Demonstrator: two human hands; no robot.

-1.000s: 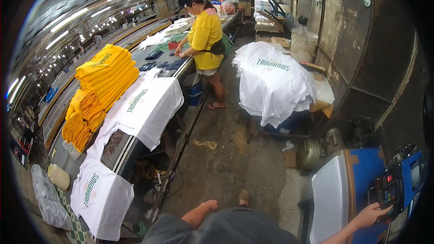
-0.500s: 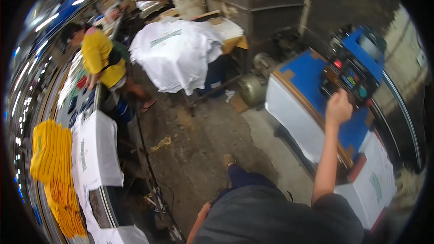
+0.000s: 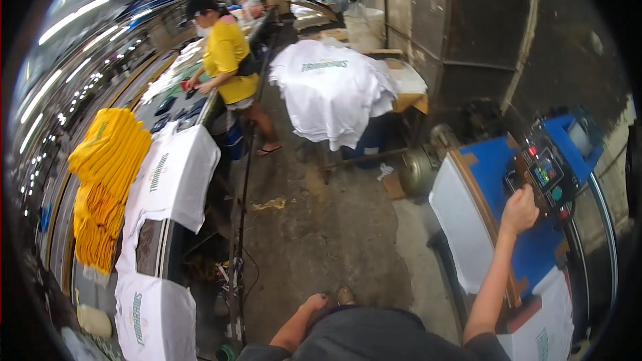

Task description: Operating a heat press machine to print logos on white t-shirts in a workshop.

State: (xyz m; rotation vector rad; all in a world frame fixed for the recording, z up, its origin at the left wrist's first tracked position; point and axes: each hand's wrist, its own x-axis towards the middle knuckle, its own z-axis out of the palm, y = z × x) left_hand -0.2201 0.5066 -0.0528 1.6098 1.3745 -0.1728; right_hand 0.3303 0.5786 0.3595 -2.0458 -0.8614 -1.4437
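Observation:
My right hand (image 3: 520, 210) is closed on a handle at the front of a press machine's black control unit (image 3: 548, 175), which has a small screen and buttons. Below it lies a blue board (image 3: 496, 167) with brown edging, white cloth (image 3: 449, 224) along its left side, and a printed white T-shirt (image 3: 535, 331) at its near end. My left hand (image 3: 315, 303) hangs low beside my body, fingers curled, nothing visible in it.
A co-worker (image 3: 229, 60) in yellow handles dark pieces at the long table (image 3: 159, 247), which holds yellow shirts (image 3: 107, 154) and white shirts (image 3: 180, 187). Ahead stands a pile of white shirts (image 3: 331, 93); a metal tank (image 3: 416, 172) is by the press. Concrete aisle floor (image 3: 314, 227).
My view swung right and tilted, then levelled partly back. My right hand's fingers, stretched at the control unit a second ago, are now curled on its handle.

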